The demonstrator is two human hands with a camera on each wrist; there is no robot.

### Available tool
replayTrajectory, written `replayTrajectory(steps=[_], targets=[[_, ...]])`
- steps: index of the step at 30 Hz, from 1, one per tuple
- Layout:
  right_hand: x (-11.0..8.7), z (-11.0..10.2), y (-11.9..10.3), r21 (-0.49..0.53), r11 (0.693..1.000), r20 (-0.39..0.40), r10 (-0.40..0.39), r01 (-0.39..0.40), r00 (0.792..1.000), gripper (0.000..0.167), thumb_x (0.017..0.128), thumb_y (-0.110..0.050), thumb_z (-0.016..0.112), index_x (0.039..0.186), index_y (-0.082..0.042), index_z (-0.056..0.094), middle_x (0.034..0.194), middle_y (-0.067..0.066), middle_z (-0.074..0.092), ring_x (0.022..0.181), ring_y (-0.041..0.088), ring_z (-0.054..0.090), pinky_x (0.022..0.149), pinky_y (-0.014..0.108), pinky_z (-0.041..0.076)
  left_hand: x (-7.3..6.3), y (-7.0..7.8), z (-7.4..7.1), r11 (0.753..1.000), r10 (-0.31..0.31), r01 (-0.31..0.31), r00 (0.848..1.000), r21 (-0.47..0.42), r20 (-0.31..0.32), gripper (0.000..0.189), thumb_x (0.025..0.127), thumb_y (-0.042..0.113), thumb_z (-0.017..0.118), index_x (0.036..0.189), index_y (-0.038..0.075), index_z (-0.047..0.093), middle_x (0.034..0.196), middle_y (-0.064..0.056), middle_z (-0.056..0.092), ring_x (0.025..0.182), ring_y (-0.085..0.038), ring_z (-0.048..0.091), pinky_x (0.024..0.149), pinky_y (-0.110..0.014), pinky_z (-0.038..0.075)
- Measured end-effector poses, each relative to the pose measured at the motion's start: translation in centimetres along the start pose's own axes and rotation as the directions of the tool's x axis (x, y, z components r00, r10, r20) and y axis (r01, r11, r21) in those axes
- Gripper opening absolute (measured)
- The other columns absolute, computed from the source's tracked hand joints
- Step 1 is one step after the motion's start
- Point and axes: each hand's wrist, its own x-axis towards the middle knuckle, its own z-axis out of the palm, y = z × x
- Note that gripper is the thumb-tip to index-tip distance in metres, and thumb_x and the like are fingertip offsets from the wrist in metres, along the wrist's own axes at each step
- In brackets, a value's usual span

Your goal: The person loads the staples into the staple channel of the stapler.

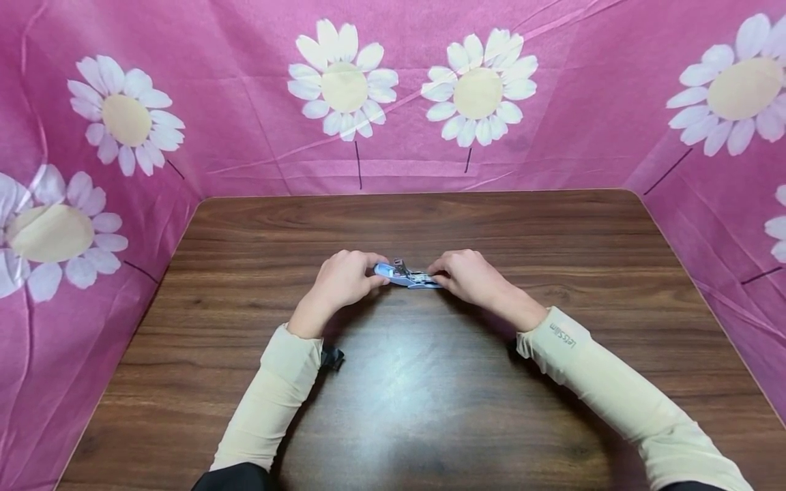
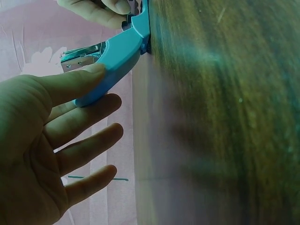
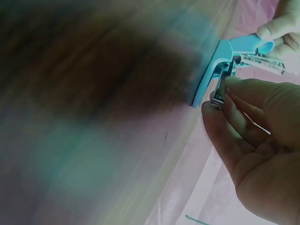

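A light blue stapler (image 1: 399, 278) is spread open over the table, between both hands. My left hand (image 1: 345, 278) pinches the blue cover (image 2: 119, 61) near its end with thumb and index finger; the other fingers are spread apart. A metal part (image 2: 77, 58) juts out from the cover's inner side. On the other side, my right hand (image 1: 469, 276) pinches the end of a narrow metal rail (image 3: 219, 91) between thumb and fingertips. Beside that rail, the stapler's blue base (image 3: 206, 77) lies along the tabletop.
The wood-grain table (image 1: 393, 423) has a pink cloth (image 1: 245, 136) with white daisies behind it and at both sides. A black strap device (image 1: 332, 358) is on the left wrist, by the beige sleeve (image 1: 270, 395).
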Motion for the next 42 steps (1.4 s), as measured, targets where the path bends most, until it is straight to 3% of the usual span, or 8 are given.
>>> replayTrajectory(steps=[14,26,37,42], targets=[[-1.0,-0.3,1.4,0.077,0.995,-0.013,0.061,-0.060,0.998,0.016,0.090,-0.011,0.074,0.105,-0.011,0.080,0.103,0.007,0.078,0.100,0.027,0.074,0.089,0.046,0.056,-0.1,0.0,0.1,1.000,0.005,-0.005,1.000,0.004,-0.001,0.027,0.091,0.039,0.076,0.116,0.030,0.076,0.087,0.011,0.074,0.069,-0.018,0.054,0.060,-0.035,0.046],[-1.6,-0.4,1.8,0.150,0.974,0.024,0.168,-0.170,0.986,0.015,0.090,-0.012,0.075,0.104,-0.013,0.081,0.101,0.003,0.080,0.099,0.023,0.074,0.088,0.046,0.056,0.0,0.1,0.2,1.000,0.022,-0.022,1.000,0.003,-0.009,0.027,0.091,0.038,0.076,0.116,0.028,0.076,0.089,0.010,0.075,0.069,-0.018,0.054,0.061,-0.036,0.047],[-1.5,-0.4,1.7,0.157,0.970,0.028,0.182,-0.184,0.983,0.014,0.088,-0.009,0.075,0.100,-0.011,0.080,0.089,0.000,0.079,0.088,0.018,0.074,0.083,0.043,0.056,0.1,0.1,0.3,1.000,0.024,-0.024,1.000,0.002,-0.007,0.027,0.091,0.038,0.076,0.116,0.028,0.076,0.092,0.008,0.076,0.069,-0.018,0.055,0.062,-0.037,0.048],[-1.5,-0.3,1.7,0.158,0.971,0.022,0.180,-0.181,0.983,0.014,0.088,-0.007,0.074,0.099,-0.012,0.080,0.090,0.001,0.079,0.088,0.018,0.074,0.084,0.043,0.057,0.2,0.2,0.2,0.999,0.039,-0.039,0.999,0.002,-0.004,0.027,0.091,0.036,0.076,0.115,0.026,0.076,0.083,0.009,0.073,0.065,-0.016,0.051,0.060,-0.033,0.044]])
